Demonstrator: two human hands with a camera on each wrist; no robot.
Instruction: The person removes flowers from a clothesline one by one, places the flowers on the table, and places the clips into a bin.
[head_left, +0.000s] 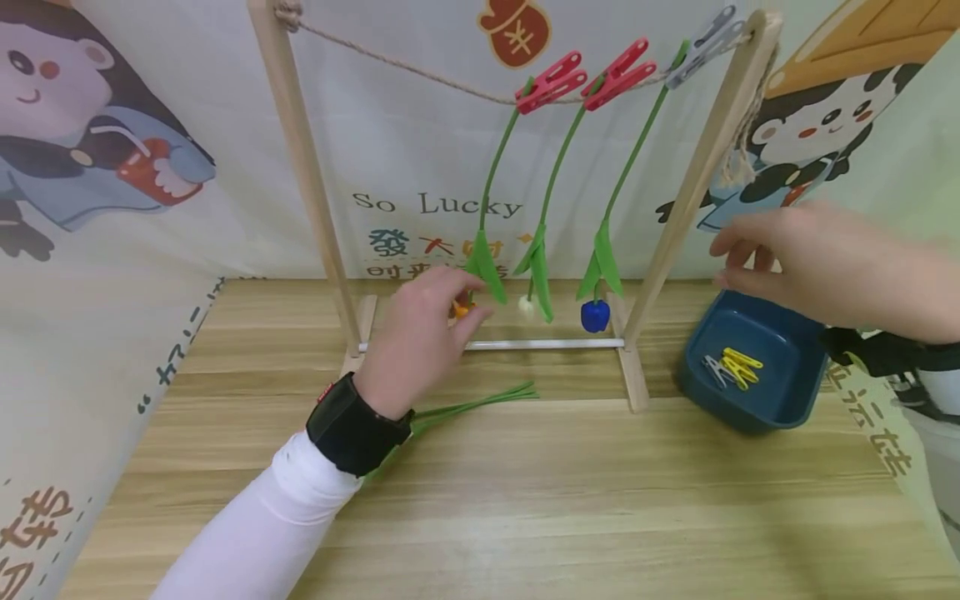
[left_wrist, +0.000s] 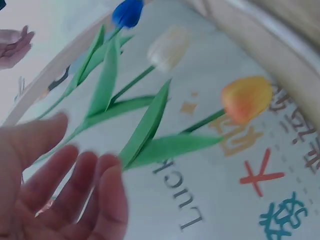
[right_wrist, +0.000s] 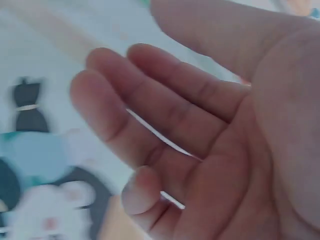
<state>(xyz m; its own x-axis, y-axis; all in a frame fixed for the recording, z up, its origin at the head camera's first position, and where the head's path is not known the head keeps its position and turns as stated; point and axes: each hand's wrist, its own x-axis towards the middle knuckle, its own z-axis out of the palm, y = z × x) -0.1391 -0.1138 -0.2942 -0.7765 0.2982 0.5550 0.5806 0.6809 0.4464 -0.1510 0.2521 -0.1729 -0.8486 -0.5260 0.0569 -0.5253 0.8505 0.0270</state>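
Note:
Three artificial tulips hang head down from a rope [head_left: 420, 67]: an orange tulip [left_wrist: 247, 100], a white tulip [left_wrist: 169, 49] and a blue tulip [head_left: 595, 317]. Two red clothespins [head_left: 551, 83] and a grey clothespin [head_left: 705, 52] clip their stems to the rope. My left hand [head_left: 423, 333] is beside the orange tulip, partly covering its bloom in the head view. Its fingers are loosely bent near the green leaves, with nothing visibly held. To the right, my right hand [head_left: 817, 258] hovers above a blue bin, its fingers relaxed and the palm bare in the right wrist view.
The rope spans a wooden frame [head_left: 693, 175] with a white bar [head_left: 540, 343] low between its posts. Inside the blue bin [head_left: 795, 400] lie yellow clothespins [head_left: 741, 367] and a grey one. Green stems [head_left: 480, 404] lie on the wooden table [head_left: 562, 500], partly under my left wrist.

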